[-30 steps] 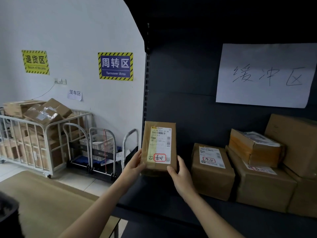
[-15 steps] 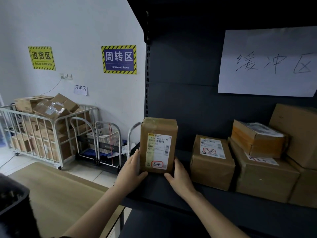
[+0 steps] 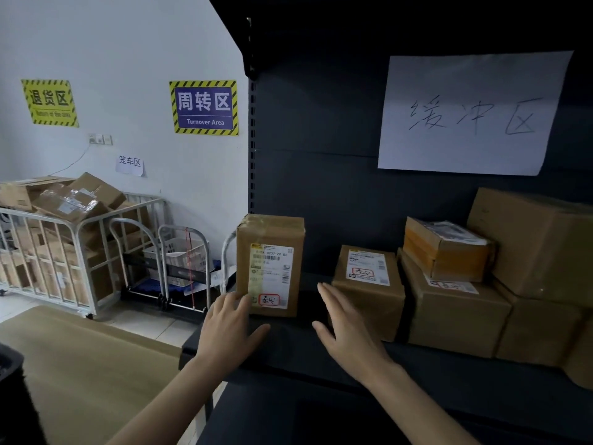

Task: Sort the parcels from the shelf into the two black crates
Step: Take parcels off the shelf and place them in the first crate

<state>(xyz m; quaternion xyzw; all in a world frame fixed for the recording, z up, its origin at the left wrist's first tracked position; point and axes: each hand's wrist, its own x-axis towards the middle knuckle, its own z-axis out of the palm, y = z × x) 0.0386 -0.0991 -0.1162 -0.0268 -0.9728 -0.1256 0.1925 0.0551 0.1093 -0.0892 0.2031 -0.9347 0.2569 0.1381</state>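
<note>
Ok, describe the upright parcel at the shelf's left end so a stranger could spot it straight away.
Find the dark shelf unit with the handwritten white paper sign. On the shelf below it, at the far left end, is a brown parcel. It alone stands on end, apart from the other boxes to its right, with a tall label facing out.

Wall sign (image 3: 204, 107): "Turnover Area" (周转区)

black crate (image 3: 9, 380) cut off at L edge, parcel label (image 3: 271, 274) txt unreadable
</note>
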